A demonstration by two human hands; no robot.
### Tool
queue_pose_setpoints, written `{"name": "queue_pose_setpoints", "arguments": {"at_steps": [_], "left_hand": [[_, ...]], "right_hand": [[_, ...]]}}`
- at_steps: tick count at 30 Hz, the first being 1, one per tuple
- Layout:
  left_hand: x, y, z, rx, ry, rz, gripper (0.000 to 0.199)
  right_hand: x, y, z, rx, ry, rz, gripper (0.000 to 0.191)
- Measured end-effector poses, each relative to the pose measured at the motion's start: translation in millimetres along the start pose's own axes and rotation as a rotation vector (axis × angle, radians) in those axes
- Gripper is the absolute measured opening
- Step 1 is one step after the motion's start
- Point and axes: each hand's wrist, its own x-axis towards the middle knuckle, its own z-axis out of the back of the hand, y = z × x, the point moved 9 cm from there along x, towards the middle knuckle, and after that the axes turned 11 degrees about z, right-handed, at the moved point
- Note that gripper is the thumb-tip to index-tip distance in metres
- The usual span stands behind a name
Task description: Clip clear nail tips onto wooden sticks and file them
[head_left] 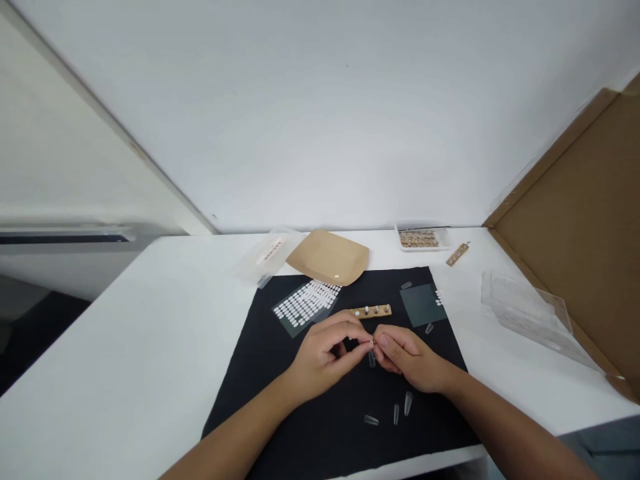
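Over the black cloth point(300, 427), my left hand point(327, 353) and my right hand point(413, 357) meet fingertip to fingertip. Both pinch a tiny shiny piece point(373, 342) between them, too small to name. Just behind my fingers lies a wooden strip point(383, 311) with small metal studs and white tabs on it; its left end is hidden by my left hand. Clear nail tips point(409, 403) lie scattered in front of my hands. Sheets of white oval stickers point(305, 303) rest behind my left hand.
Behind the cloth are a brown paper tray point(327, 257), a clear plastic bag point(270, 257) and a box of studded strips point(423, 239). Another strip point(457, 255) lies to its right. A dark sheet point(423, 305), a clear plastic case point(530, 310) and cardboard point(585, 220) are at the right.
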Motion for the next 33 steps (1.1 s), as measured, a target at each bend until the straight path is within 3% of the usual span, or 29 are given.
{"name": "queue_pose_setpoints", "arguments": {"at_steps": [12, 20, 33], "left_hand": [[0.6, -6.6, 1.0, -0.02, 0.047, -0.085, 0.02], [3.3, -14.1, 4.3, 0.073, -0.058, -0.19, 0.024], [4.5, -12.4, 0.5, 0.08, -0.086, -0.147, 0.018]], "right_hand": [[0.4, -0.4, -0.5, -0.053, 0.003, -0.032, 0.053], [0.9, -3.7, 2.9, -0.193, -0.025, -0.044, 0.05], [1.3, -10.9, -1.6, -0.263, 0.001, -0.054, 0.047]]}}
